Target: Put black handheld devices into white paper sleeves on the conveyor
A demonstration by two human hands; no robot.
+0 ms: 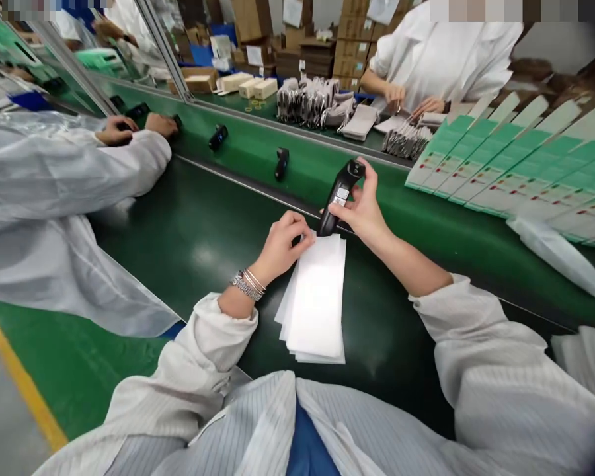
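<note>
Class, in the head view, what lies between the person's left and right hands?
The head view shows a black handheld device, gripped by the right hand, next to the left hand.

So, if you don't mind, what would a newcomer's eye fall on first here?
Probably the black handheld device gripped in the right hand on the dark green workbench, with the left hand resting on a stack of white sheets below it. To the right, overlapping rows of green-and-white cards fan across the bench, and a co-worker in a white coat works beyond them.
</note>
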